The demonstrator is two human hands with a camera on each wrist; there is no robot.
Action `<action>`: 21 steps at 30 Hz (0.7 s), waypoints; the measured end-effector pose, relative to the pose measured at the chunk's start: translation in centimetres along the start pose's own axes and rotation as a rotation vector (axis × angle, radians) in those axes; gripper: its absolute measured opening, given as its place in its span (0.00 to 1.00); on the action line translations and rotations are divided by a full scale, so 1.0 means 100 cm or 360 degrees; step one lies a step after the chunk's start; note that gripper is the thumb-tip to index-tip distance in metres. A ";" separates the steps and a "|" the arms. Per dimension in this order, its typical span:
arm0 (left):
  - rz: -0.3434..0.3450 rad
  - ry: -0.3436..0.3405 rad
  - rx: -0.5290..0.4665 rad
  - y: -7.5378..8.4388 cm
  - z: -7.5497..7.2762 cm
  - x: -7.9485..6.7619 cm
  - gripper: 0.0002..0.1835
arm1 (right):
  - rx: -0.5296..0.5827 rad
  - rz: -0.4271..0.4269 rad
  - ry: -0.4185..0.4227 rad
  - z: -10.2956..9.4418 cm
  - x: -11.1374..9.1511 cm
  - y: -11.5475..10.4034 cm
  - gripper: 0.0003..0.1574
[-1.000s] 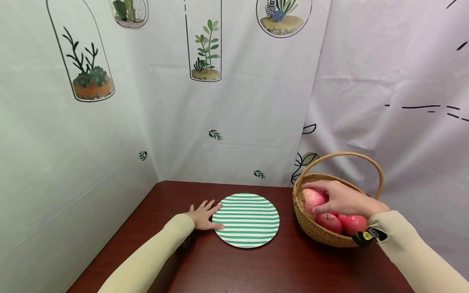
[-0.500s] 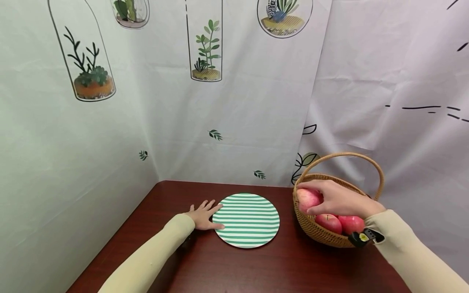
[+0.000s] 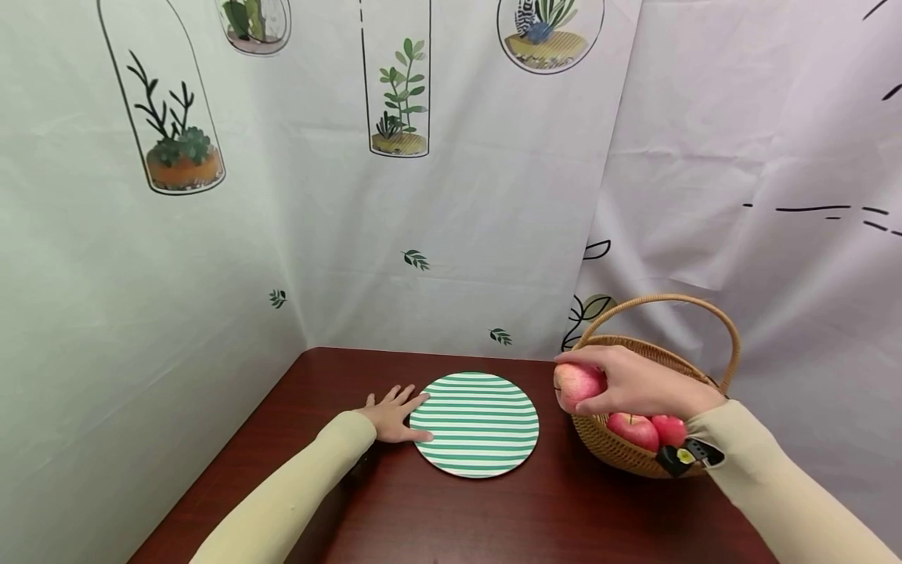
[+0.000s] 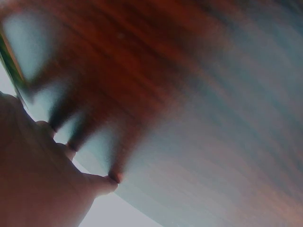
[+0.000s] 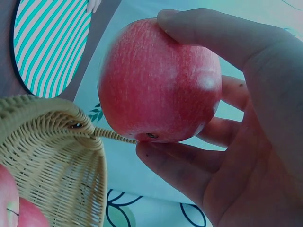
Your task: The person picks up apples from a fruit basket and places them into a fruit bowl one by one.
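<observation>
My right hand (image 3: 623,381) grips a red apple (image 3: 578,386) between thumb and fingers, over the left rim of a wicker basket (image 3: 606,450). In the right wrist view the apple (image 5: 158,82) shows whole, its small dark hollow facing down. Two more red apples, one of them nearer the middle (image 3: 634,431), lie inside the basket. My left hand (image 3: 391,417) lies flat with fingers spread at the left edge of a round green-and-white striped mat (image 3: 479,427), thumb and index finger over its edge. In the left wrist view that hand (image 4: 42,175) is dim against the dark wood.
The dark red-brown table (image 3: 451,517) carries the mat and basket. A tall arched handle (image 3: 662,298) rises over the basket. White cloth (image 3: 479,227) printed with plants hangs behind and to the left of the table.
My right hand has moved left with the apple, from inside the basket to over its left rim. The left hand has stayed in place at the mat.
</observation>
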State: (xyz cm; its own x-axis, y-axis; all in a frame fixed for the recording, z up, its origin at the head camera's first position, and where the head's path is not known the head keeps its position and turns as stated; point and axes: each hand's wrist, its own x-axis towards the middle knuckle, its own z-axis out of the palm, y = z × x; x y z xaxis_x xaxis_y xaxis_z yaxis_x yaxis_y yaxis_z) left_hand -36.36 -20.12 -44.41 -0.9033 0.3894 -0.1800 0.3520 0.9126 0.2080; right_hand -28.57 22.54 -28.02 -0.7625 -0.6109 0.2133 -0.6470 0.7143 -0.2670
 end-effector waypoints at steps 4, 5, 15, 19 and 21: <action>0.0000 0.0005 0.0012 -0.001 0.001 0.002 0.53 | 0.0018 -0.0011 -0.0026 0.002 0.004 -0.003 0.39; -0.0001 0.0001 0.0016 -0.001 0.001 0.002 0.53 | 0.0020 -0.0022 -0.0027 0.002 0.005 -0.004 0.38; -0.0001 0.0018 0.0006 0.000 0.000 0.002 0.52 | 0.0010 -0.0060 -0.0030 0.009 0.018 -0.007 0.38; -0.0007 0.0017 0.0007 0.003 -0.001 -0.001 0.51 | 0.0033 -0.0047 -0.0041 0.012 0.023 -0.010 0.39; -0.0012 0.0009 0.0012 0.006 -0.003 -0.004 0.50 | 0.0055 -0.0051 -0.0045 0.014 0.025 -0.011 0.39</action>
State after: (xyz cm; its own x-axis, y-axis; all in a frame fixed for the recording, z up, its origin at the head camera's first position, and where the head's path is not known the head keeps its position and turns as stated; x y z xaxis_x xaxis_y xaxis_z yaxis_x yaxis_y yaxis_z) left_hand -35.89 -19.76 -43.95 -0.9074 0.3817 -0.1760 0.3469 0.9165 0.1994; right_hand -29.73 19.73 -28.46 -0.7405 -0.6429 0.1957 -0.6698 0.6823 -0.2929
